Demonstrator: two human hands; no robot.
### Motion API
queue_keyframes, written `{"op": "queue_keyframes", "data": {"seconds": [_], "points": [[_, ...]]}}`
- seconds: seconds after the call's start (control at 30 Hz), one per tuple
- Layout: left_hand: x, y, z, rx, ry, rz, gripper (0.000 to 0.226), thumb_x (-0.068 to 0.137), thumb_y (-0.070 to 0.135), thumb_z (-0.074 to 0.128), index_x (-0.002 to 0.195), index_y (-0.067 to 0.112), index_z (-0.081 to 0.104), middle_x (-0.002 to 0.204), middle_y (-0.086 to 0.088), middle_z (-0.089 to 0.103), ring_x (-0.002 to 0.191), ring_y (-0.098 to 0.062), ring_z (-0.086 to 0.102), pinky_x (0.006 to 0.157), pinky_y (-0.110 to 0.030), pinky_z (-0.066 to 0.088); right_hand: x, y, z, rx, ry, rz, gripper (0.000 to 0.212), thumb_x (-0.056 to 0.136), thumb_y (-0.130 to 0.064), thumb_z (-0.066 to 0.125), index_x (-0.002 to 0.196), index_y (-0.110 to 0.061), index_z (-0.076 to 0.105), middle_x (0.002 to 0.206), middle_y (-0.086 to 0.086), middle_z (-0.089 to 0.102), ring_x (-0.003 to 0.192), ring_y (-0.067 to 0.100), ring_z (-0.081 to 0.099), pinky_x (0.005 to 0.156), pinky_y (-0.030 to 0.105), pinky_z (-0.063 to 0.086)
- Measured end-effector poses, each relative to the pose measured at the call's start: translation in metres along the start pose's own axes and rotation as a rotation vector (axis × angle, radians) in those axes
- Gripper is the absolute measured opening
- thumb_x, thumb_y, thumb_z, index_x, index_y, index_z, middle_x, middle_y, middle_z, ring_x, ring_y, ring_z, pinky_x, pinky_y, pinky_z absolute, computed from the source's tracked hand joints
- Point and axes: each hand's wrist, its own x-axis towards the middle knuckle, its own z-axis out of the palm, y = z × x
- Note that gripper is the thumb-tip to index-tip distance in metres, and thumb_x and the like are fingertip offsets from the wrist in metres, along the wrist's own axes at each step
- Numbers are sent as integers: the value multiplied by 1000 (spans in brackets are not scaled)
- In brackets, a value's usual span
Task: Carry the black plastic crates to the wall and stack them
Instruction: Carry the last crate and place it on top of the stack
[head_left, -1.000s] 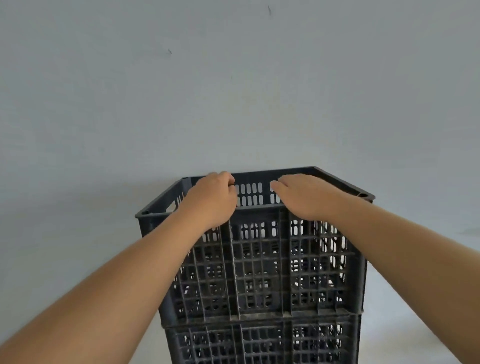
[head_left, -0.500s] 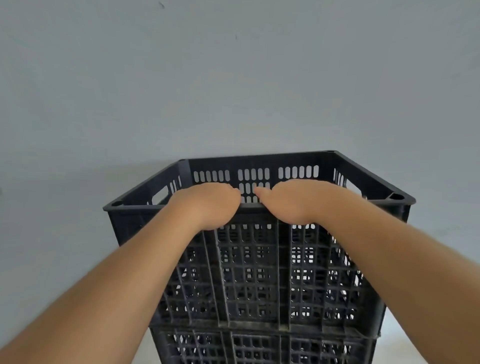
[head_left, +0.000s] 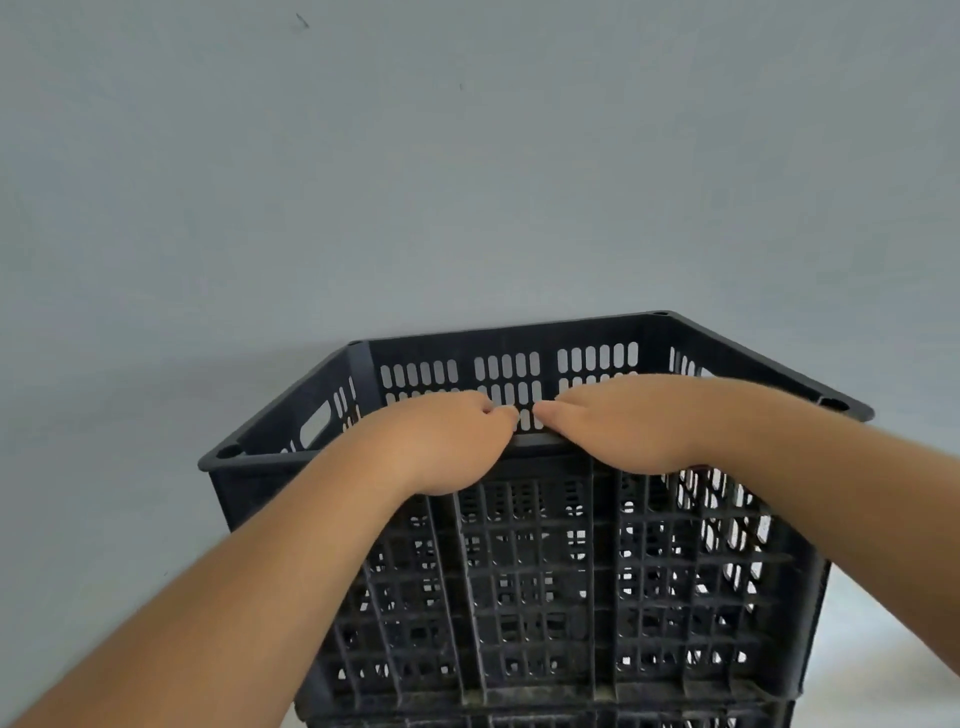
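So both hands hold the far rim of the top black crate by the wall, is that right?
No: the head view shows the left hand and right hand holding the near rim of the top black crate by the wall.

Most likely a storeroom or utility space: a plain pale grey painted wall (head_left: 467, 182) (a few small scuffs high up) fills the view. A black ventilated plastic crate (head_left: 524, 571) sits stacked on a second crate (head_left: 597, 721) close to it, beside pale floor (head_left: 878, 654).

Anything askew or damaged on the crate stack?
Nothing stands out. The top black perforated plastic crate sits roughly square on the lower black plastic crate; left hand and right hand grip its near rim.
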Motion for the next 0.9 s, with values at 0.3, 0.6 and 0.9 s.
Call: {"op": "queue_keyframes", "data": {"seconds": [0.3,0.6,0.9], "points": [[29,-89,-47,-81,-16,-79,62,104,55,38,161,32,24,164,7,34,146,-19,38,117,-34,25,32,61,-35,63,213,171,69,103,-62,17,159,-23,26,165,-1,28,150,21,29,121,42,23],[67,-158,-43,72,-119,-97,83,94,69,46,163,35,13,170,11,13,152,-13,26,121,-33,21,60,124,-35,-8,111,209,73,102,-62,27,163,-25,11,170,-5,8,155,17,13,124,38,14],[92,-225,-12,-208,-18,-33,89,47,108,40,126,69,46,158,39,13,144,14,7,120,-28,6,78,161,-8,-63,23,212,86,95,-71,24,163,-20,9,169,-7,-10,153,6,-11,124,33,0]]}}
